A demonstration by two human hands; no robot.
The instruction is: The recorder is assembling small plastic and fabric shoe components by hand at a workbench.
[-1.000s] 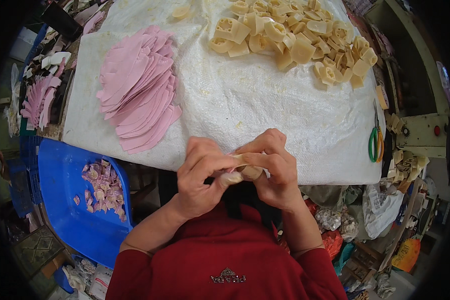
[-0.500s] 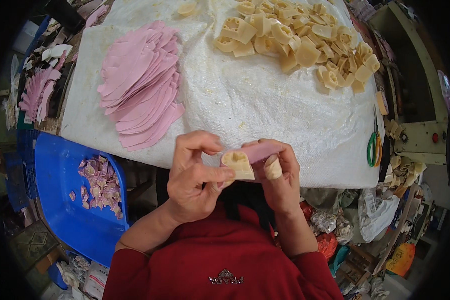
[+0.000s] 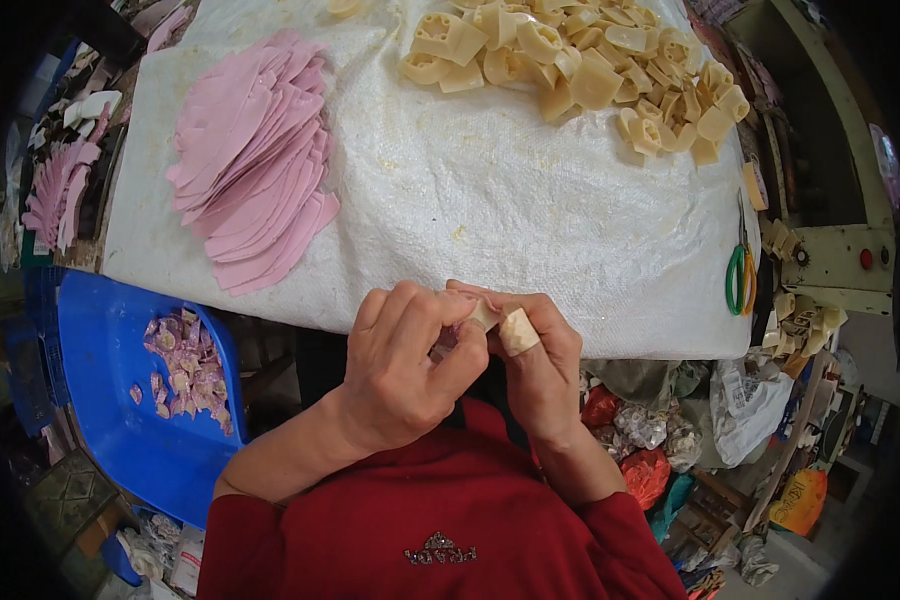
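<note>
Pinching grips of the left hand [image 3: 402,352] and right hand [image 3: 542,358] are set on a cream piece [image 3: 484,314] and pink strip [image 3: 445,342], partly hidden between them at the near edge of the surface [image 3: 450,240], where the strip is best kept taut and pressed smoothly against the piece.

A white sheet [image 3: 420,220] bears pink pieces [image 3: 255,165], beige parts [image 3: 595,80] and scissors [image 3: 742,256].
</note>
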